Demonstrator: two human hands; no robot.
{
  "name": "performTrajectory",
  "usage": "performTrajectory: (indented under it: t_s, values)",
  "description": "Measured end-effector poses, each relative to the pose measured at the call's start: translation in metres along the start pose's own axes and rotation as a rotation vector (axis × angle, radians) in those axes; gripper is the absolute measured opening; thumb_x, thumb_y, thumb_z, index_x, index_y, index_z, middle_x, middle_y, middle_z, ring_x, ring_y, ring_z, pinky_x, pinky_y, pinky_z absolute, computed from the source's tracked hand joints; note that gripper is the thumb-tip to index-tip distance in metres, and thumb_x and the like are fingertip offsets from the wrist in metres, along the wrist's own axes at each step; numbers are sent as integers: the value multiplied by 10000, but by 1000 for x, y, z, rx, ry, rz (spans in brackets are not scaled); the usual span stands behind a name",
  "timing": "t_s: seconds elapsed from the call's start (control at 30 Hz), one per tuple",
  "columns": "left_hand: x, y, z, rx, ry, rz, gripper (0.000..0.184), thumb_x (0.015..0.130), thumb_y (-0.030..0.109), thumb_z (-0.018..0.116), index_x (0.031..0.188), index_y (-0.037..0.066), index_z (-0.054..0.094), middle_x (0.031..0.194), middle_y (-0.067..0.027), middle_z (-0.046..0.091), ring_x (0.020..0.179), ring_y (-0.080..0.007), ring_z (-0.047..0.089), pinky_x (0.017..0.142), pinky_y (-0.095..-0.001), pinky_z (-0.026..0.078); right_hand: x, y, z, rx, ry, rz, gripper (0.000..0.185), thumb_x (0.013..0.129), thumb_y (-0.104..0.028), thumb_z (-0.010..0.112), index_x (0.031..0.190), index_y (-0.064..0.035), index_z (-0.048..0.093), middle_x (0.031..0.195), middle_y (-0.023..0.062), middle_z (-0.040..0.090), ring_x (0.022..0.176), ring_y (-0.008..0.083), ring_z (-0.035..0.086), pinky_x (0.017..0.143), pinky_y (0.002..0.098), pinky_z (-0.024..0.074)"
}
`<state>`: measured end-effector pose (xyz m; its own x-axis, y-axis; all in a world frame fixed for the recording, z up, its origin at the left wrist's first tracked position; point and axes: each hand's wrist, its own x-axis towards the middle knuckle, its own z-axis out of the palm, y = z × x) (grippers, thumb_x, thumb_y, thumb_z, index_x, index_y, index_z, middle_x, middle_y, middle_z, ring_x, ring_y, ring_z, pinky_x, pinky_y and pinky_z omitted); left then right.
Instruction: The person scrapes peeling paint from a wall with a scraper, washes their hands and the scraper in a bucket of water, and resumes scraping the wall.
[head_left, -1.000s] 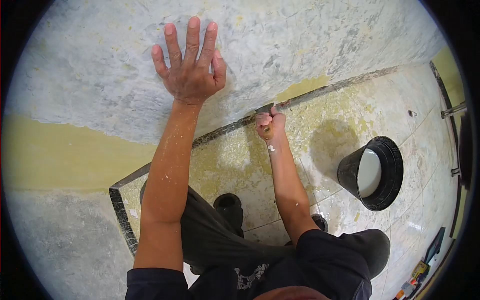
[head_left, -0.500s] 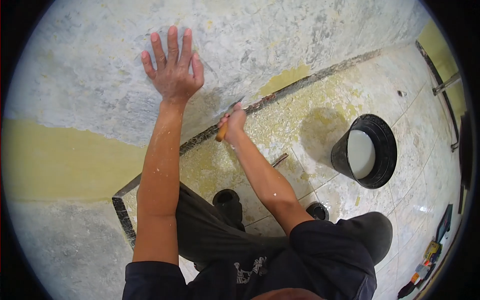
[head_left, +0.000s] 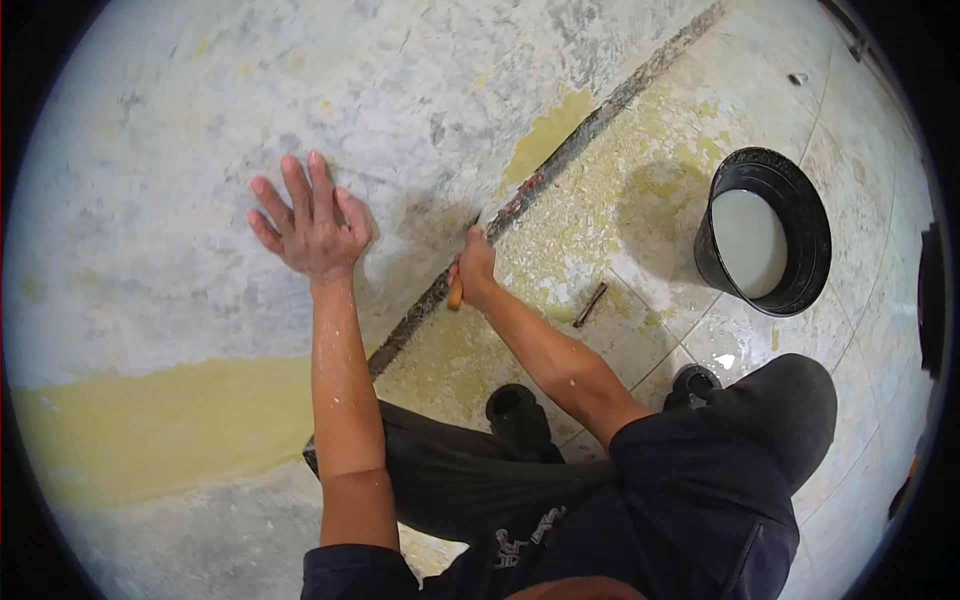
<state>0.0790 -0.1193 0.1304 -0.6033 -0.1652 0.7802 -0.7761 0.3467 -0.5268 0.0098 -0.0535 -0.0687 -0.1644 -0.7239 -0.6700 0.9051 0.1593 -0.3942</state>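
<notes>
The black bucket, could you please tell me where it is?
In the head view, the black bucket stands at right on the tiled floor, just beyond the right knee.

Navy T-shirt (head_left: pixel 690 480); dark trousers (head_left: pixel 480 490).

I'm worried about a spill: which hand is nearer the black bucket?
The right hand. It grips a brown handle by the dark trim, left of the black bucket; the left hand is spread on the wall, farther away.
</notes>
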Motion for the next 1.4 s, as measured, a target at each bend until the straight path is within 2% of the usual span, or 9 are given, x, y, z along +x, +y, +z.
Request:
performTrajectory:
  t_s: [0.3,0.43,0.77,0.93,1.07,1.13,1.3,1.37,1.4]
  values:
    - [-2,-5,-6,30,-33,34,562,824,255,494,1383,193,487,1525,-3,311,1440,-307,177,1166,-437,36,26,-6,-3,112,92,43,354,987,-390,383,1118,-75,475,621,52,428,420,187,449,375,342,407]
    - [-2,0,-4,24,-23,8,549,838,258,489,1380,169,491,1520,-22,321,1439,-319,175,1164,-429,40,-1,-3,2,16,18,12,341,984,-397,382,978,-64,455,619,69,443,424,196,457,372,362,404]
    - [-2,-1,-4,45,-35,16,535,848,259,484,1372,151,498,1515,-29,331,1441,-313,171,1165,-423,35,10,-16,1,-3,35,-47,369,978,-421,389,1017,-70,495,608,63,424,415,194,449,355,349,394]
    - [-6,-3,-5,40,-29,14,549,827,248,493,1367,152,505,1508,-24,344,1437,-318,184,1166,-431,42,31,-63,-4,236,167,-88,351,976,-413,435,1142,-117,524,604,36,421,407,171,426,366,335,381]
    - [-4,-1,-1,31,-15,2,556,807,242,506,1357,159,518,1503,-14,354,1432,-318,205,1167,-435,48,2,-56,6,166,103,-105,384,962,-407,493,1240,-142,491,635,2,410,434,138,426,366,314,371]
    - [-1,-1,-1,28,-6,-5,556,807,242,506,1358,164,518,1501,-11,357,1431,-316,210,1167,-432,50,-10,-32,7,102,-35,-155,492,973,-389,477,1415,-190,392,624,-6,411,434,129,421,380,303,381]
    - [-3,-1,-2,38,-17,-2,549,805,237,508,1350,175,528,1498,-3,363,1428,-310,220,1168,-426,55,-10,-22,10,-24,-25,-232,539,1009,-357,390,1504,-217,230,628,0,412,458,116,413,409,287,393]
    - [-4,-2,-2,31,-11,-3,547,805,236,509,1349,184,530,1500,0,359,1429,-308,219,1167,-427,55,15,2,8,-228,95,-452,549,1005,-326,398,1499,-137,247,976,97,603,740,219,559,740,367,487]
    - [-3,-1,-1,33,-11,-8,547,805,236,509,1349,184,530,1500,0,359,1429,-308,219,1167,-427,55,10,-3,6,-233,94,-454,549,1005,-326,398,1499,-137,247,976,97,603,740,219,559,740,367,487]
